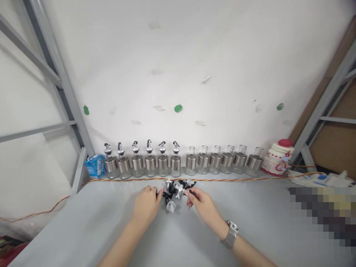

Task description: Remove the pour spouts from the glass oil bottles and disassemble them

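Note:
A small heap of black, silver and clear-plastic pour spouts lies on the grey table between my hands. My right hand pinches one silver pour spout at the heap's right side. At the left edge of the heap, my left hand is closed, with a bit of black, seemingly part of another pour spout, between thumb and fingers; most of it is hidden. Behind the heap stand glass bottles with steel bands. Several on the left, such as this bottle, carry pour spouts; several on the right, such as this bottle, have open necks.
A red-yellow twisted wire runs across the table in front of the bottles. A blue carton stands at the left end of the row, a red-lidded decorated jar at the right end. White-and-blue plastic packaging lies far right.

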